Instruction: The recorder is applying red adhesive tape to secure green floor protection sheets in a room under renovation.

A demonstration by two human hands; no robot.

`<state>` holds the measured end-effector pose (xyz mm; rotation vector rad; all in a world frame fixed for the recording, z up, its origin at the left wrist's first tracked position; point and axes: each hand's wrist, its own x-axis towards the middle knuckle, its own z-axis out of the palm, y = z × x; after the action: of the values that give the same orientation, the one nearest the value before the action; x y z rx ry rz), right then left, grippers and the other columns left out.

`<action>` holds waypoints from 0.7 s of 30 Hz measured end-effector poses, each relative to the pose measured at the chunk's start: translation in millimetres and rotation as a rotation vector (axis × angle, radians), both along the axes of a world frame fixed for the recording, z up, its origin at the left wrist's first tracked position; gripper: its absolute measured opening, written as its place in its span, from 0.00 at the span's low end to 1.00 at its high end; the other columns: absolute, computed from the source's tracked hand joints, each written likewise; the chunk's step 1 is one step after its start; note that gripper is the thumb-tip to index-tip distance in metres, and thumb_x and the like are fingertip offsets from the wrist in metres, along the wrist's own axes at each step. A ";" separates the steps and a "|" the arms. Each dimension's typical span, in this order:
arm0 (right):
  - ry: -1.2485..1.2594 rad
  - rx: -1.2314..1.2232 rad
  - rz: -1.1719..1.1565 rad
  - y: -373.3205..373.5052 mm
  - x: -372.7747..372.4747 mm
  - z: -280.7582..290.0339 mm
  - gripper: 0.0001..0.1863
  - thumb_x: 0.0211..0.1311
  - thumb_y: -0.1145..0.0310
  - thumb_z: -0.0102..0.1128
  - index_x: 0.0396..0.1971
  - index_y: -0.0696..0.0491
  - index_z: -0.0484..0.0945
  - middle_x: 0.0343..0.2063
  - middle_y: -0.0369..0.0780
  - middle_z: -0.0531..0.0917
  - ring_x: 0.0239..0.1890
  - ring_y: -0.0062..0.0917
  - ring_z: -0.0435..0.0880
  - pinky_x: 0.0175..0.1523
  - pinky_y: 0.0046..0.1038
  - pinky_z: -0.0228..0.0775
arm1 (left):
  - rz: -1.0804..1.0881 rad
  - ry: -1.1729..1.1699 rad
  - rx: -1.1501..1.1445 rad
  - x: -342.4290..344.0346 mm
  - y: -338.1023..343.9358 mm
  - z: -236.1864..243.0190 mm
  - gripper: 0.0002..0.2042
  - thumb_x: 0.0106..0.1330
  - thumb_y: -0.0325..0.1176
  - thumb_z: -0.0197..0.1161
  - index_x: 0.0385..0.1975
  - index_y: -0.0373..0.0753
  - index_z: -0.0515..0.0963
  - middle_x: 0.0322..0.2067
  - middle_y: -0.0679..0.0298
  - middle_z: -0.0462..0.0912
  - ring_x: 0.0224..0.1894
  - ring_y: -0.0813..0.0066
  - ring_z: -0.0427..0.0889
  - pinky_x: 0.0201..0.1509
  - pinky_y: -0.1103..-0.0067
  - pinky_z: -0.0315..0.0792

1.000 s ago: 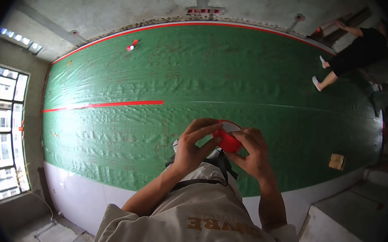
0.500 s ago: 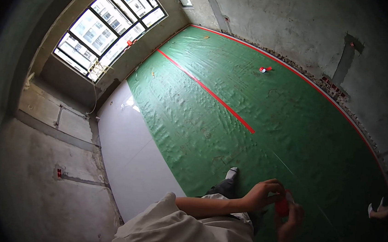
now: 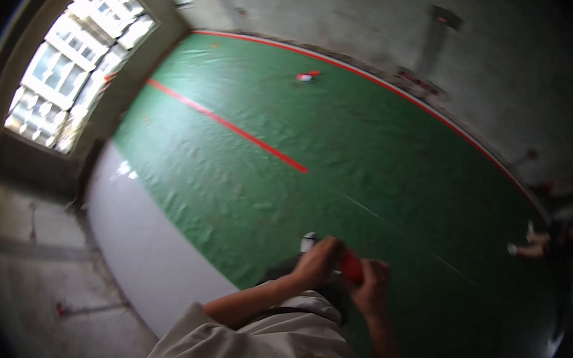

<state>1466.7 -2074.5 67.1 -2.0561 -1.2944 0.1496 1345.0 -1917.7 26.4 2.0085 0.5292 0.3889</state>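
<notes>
Red tape roll (image 3: 352, 265) being held between both hands at chest height: left hand (image 3: 315, 263) being closed on its near side, right hand (image 3: 372, 289) being wrapped round far side. Grip being kept as before; view being swung left across green floor sheet (image 3: 370, 152), window (image 3: 71, 71) being brought closer. Red tape line (image 3: 229, 128) being shown further off, small red object (image 3: 307, 76) lying beyond.

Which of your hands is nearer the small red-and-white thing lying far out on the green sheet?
Left. The left hand sits slightly closer to the red-and-white thing, which lies far ahead near the wall; the right hand is lower and further right. Both touch the red roll.
</notes>
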 end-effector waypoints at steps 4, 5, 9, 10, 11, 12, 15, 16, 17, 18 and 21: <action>0.160 -0.031 -0.158 14.3 -10.4 -14.0 0.31 0.54 0.55 0.78 0.56 0.51 0.79 0.43 0.43 0.88 0.46 0.40 0.87 0.54 0.41 0.72 | 0.018 0.099 0.000 11.4 11.9 -11.6 0.07 0.70 0.24 0.56 0.45 0.36 0.77 0.38 0.51 0.81 0.41 0.48 0.83 0.46 0.62 0.77; 0.162 -0.042 -0.194 19.7 -10.9 -10.1 0.32 0.53 0.55 0.78 0.56 0.51 0.79 0.45 0.43 0.88 0.47 0.39 0.88 0.56 0.42 0.71 | 0.016 0.132 -0.047 15.9 18.5 -7.0 0.06 0.73 0.24 0.55 0.44 0.34 0.77 0.39 0.50 0.82 0.42 0.51 0.84 0.47 0.64 0.77; 0.244 -0.093 -0.241 50.8 -12.9 -27.6 0.33 0.47 0.53 0.80 0.53 0.50 0.80 0.44 0.40 0.88 0.44 0.35 0.86 0.57 0.38 0.69 | -0.042 0.048 -0.125 19.4 53.1 -27.3 0.07 0.79 0.30 0.52 0.44 0.34 0.75 0.36 0.57 0.80 0.36 0.64 0.79 0.45 0.71 0.76; 0.182 -0.089 -0.275 56.2 -10.3 -29.7 0.34 0.45 0.49 0.81 0.51 0.50 0.81 0.42 0.38 0.88 0.42 0.33 0.85 0.56 0.37 0.69 | -0.083 0.036 -0.106 30.8 57.0 -22.6 0.08 0.81 0.33 0.50 0.42 0.35 0.73 0.35 0.57 0.78 0.34 0.61 0.77 0.43 0.68 0.75; 0.147 -0.110 -0.331 57.9 -8.2 -28.6 0.33 0.43 0.48 0.81 0.48 0.50 0.81 0.39 0.39 0.87 0.41 0.34 0.85 0.55 0.37 0.68 | -0.133 -0.009 -0.033 40.6 62.3 -27.8 0.09 0.81 0.34 0.50 0.42 0.35 0.73 0.34 0.56 0.77 0.34 0.60 0.76 0.42 0.66 0.74; 0.116 -0.130 -0.375 61.0 -4.8 -27.4 0.32 0.41 0.47 0.82 0.44 0.50 0.81 0.35 0.39 0.86 0.39 0.35 0.86 0.54 0.38 0.68 | -0.170 -0.056 0.040 51.3 67.2 -33.3 0.10 0.82 0.35 0.51 0.41 0.35 0.72 0.34 0.55 0.76 0.34 0.58 0.75 0.42 0.64 0.73; 0.149 -0.117 -0.405 39.7 -7.2 -36.5 0.31 0.44 0.46 0.80 0.44 0.51 0.81 0.36 0.38 0.85 0.42 0.36 0.85 0.57 0.38 0.67 | -0.266 -0.057 0.039 58.6 58.0 -42.2 0.11 0.83 0.37 0.51 0.43 0.34 0.70 0.35 0.54 0.75 0.35 0.58 0.73 0.42 0.63 0.70; 0.188 -0.083 -0.422 40.3 -8.3 -36.4 0.32 0.46 0.46 0.79 0.47 0.50 0.81 0.39 0.37 0.86 0.43 0.34 0.84 0.58 0.37 0.67 | -0.297 -0.061 0.036 63.8 64.3 -38.1 0.11 0.83 0.37 0.51 0.43 0.33 0.70 0.35 0.54 0.75 0.35 0.59 0.73 0.42 0.64 0.70; 0.186 -0.075 -0.450 42.3 -7.4 -37.5 0.32 0.46 0.46 0.79 0.47 0.50 0.81 0.39 0.37 0.86 0.43 0.34 0.84 0.58 0.37 0.67 | -0.325 -0.065 0.040 70.5 72.4 -38.2 0.11 0.83 0.37 0.51 0.43 0.33 0.70 0.35 0.54 0.75 0.35 0.59 0.73 0.42 0.64 0.70; 0.208 -0.059 -0.478 44.9 -6.7 -39.2 0.31 0.47 0.46 0.79 0.47 0.51 0.81 0.38 0.38 0.86 0.43 0.35 0.84 0.58 0.38 0.67 | -0.377 -0.061 0.028 76.7 81.9 -40.5 0.11 0.83 0.36 0.51 0.43 0.33 0.70 0.35 0.54 0.75 0.35 0.60 0.73 0.41 0.65 0.70; 0.236 -0.047 -0.549 61.5 -9.8 -39.2 0.30 0.48 0.46 0.78 0.46 0.51 0.81 0.37 0.38 0.86 0.42 0.35 0.84 0.59 0.38 0.67 | -0.491 -0.054 0.016 91.7 104.8 -40.6 0.10 0.83 0.35 0.50 0.42 0.33 0.70 0.35 0.55 0.75 0.35 0.62 0.73 0.41 0.67 0.70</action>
<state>1456.9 -2013.0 28.0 -2.2749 -0.5616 0.1661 1436.7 -1812.9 -14.2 2.0548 -0.0093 0.1433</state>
